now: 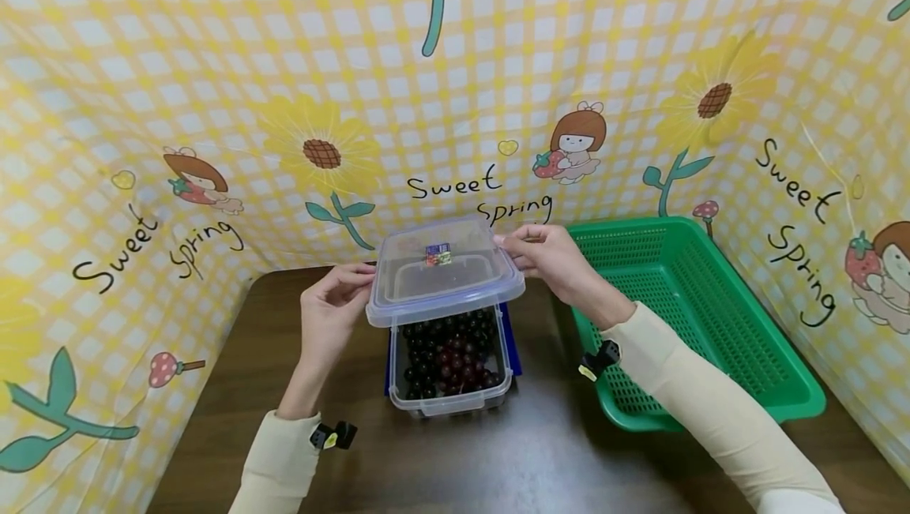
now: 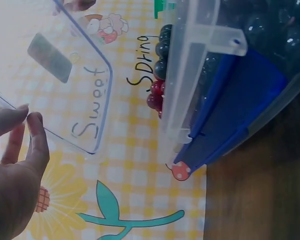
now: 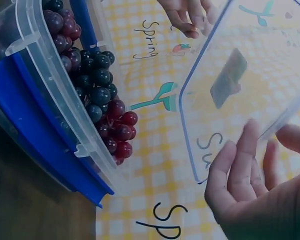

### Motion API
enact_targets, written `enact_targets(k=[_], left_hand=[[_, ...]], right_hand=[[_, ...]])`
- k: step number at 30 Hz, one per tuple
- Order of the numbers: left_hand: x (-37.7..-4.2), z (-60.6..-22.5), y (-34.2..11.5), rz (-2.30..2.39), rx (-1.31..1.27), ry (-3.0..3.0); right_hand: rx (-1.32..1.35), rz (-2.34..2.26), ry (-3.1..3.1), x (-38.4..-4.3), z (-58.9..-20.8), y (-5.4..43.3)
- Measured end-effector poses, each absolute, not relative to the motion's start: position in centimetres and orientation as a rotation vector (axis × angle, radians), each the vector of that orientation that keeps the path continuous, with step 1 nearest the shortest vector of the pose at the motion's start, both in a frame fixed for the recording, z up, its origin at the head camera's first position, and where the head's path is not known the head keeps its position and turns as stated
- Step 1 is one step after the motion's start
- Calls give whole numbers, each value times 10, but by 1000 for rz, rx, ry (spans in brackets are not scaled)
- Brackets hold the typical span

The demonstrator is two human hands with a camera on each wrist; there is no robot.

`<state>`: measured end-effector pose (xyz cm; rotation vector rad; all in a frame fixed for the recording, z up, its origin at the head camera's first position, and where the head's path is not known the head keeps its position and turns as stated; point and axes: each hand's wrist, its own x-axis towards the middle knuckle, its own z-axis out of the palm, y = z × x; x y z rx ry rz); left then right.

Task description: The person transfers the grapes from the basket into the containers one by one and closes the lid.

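Observation:
Both hands hold a clear plastic lid with a bluish rim and a small sticker, tilted above a clear container. The left hand pinches its left edge; the right hand grips its right edge. Below, the clear plastic container stands on the table, filled with dark and reddish grapes. The lid hides the container's far part. Blue flaps hang down at the container's sides. In the right wrist view, red and black grapes rise above the rim.
A green perforated plastic basket stands to the right, beneath and beside the right forearm. The brown wooden table carries everything. Behind and at both sides rises a yellow checked cloth with printed flowers and lettering.

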<state>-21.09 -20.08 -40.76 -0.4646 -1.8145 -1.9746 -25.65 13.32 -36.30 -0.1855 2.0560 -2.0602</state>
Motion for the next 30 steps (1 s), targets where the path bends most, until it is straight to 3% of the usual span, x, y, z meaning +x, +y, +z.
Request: enact_targets(k=[18, 30], left_hand=[[-211, -412, -202, -1782, 46, -2494], [-216, -423, -205, -1635, 48, -2815]], right_hand=[[-275, -1467, 2055, -268, -381, 135], [-261, -1163, 2243, -269, -395, 117]])
